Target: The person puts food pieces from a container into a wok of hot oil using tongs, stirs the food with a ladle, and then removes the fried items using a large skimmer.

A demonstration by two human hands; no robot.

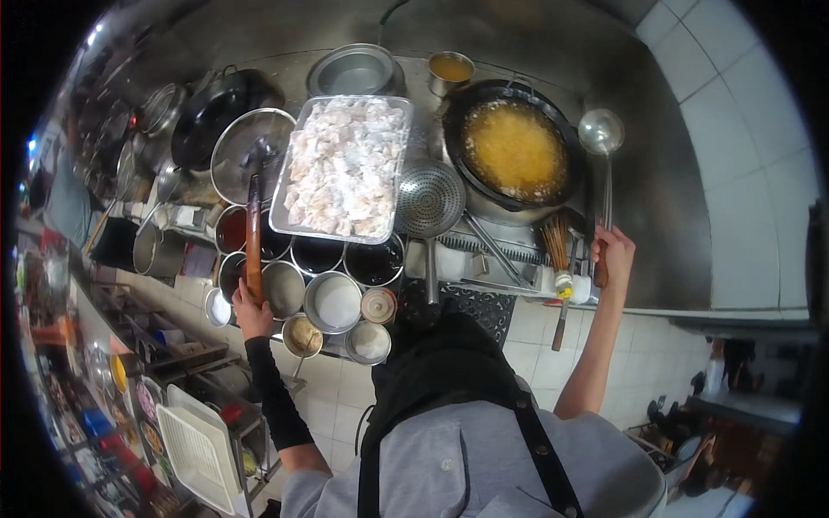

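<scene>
My left hand (252, 313) is closed on the wooden handle (254, 246) of a tool whose dark far part lies over a large round metal pan or lid (243, 152). In my right hand (614, 252) is a metal ladle (601, 131), held upright by its wooden grip, its bowl beside a black wok (455, 165). Pale pieces bubble in yellow oil (516, 152) in the wok. Between my hands, a clear tray (277, 217) holds flour-coated pieces (346, 168) that look like raw meat. A perforated metal skimmer (429, 199) rests between tray and wok.
Several round metal pots with dark sauces (374, 260) and white powder (333, 302) stand below the tray. A bamboo brush (556, 249) lies at the stove's front edge. Behind are a metal basin (353, 71) and a small pot (451, 70). Another person (68, 201) stands far left.
</scene>
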